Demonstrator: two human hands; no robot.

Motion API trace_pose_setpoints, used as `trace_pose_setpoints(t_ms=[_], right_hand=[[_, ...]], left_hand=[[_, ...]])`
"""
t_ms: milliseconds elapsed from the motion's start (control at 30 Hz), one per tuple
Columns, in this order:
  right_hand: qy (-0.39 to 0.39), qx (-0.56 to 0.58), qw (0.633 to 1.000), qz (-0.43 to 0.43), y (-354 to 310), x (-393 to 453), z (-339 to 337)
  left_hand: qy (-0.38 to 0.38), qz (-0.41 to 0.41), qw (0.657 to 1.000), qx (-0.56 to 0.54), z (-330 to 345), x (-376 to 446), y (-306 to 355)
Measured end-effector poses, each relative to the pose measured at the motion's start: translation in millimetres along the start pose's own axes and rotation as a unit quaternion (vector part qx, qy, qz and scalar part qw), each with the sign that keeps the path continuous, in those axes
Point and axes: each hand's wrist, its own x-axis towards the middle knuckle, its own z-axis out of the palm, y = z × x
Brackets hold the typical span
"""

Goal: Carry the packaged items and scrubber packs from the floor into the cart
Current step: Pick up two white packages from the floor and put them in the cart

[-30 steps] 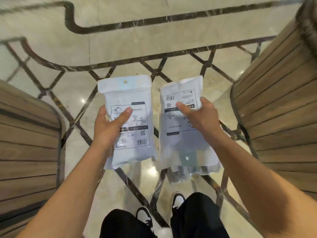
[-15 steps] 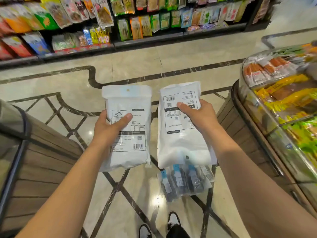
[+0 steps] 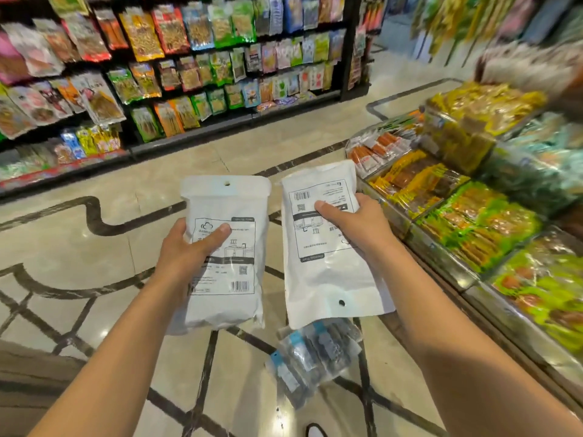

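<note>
Head view: the left hand (image 3: 186, 247) grips a white pouch (image 3: 225, 257) from its left edge, thumb clamped across the printed label and the other fingers hidden behind. The right hand (image 3: 356, 222) pinches a second white pouch (image 3: 325, 263) the same way from its right edge; this one hangs upside down, its hang-hole nearest the body. Below it dangles a clear scrubber pack (image 3: 312, 354) with blue tags, seemingly trapped behind the pouch by the hidden fingers. Both loads ride well above the marble floor (image 3: 79, 253), with the snack shelves (image 3: 173, 74) far and a display bin (image 3: 473, 216) at right. No cart shows. The scrubber pack looks the least secure, so it is best to keep the right grip tight, hold both pouches level, and find the cart before loosening either thumb.
</note>
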Motion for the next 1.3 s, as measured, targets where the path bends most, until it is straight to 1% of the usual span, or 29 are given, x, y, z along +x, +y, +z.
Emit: trace_pose_setpoints(t_ms=[133, 267, 400, 500, 667, 733, 900, 1133, 1300], right_hand=[[0.094, 0.021, 0.995, -0.003, 3, -42, -27], [0.199, 0.02, 0.98, 0.02, 17, -97, -56], [0.289, 0.035, 0.955, 0.048, 37, -161, -83], [0.353, 0.048, 0.933, 0.054, 46, -213, -104], [0.468, 0.065, 0.88, 0.051, 52, -307, -134], [0.497, 0.063, 0.864, 0.055, 51, -337, -142], [0.585, 0.074, 0.805, 0.065, 61, -448, -161], [0.682, 0.068, 0.721, 0.099, 90, -599, -167], [0.73, 0.074, 0.668, 0.12, 110, -709, -161]], left_hand=[[-0.102, 0.017, 0.994, 0.024, 24, 1, 8], [-0.198, 0.023, 0.979, 0.05, 57, -6, 5], [-0.293, 0.022, 0.953, 0.071, 95, -25, -2], [-0.355, 0.03, 0.93, 0.089, 129, -52, -4], [-0.467, 0.04, 0.875, 0.119, 179, -116, -6], [-0.486, 0.05, 0.864, 0.122, 192, -139, -7], [-0.584, 0.058, 0.797, 0.138, 225, -231, -21], [-0.663, 0.065, 0.728, 0.162, 242, -366, -58], [-0.707, 0.066, 0.683, 0.173, 242, -464, -91]])
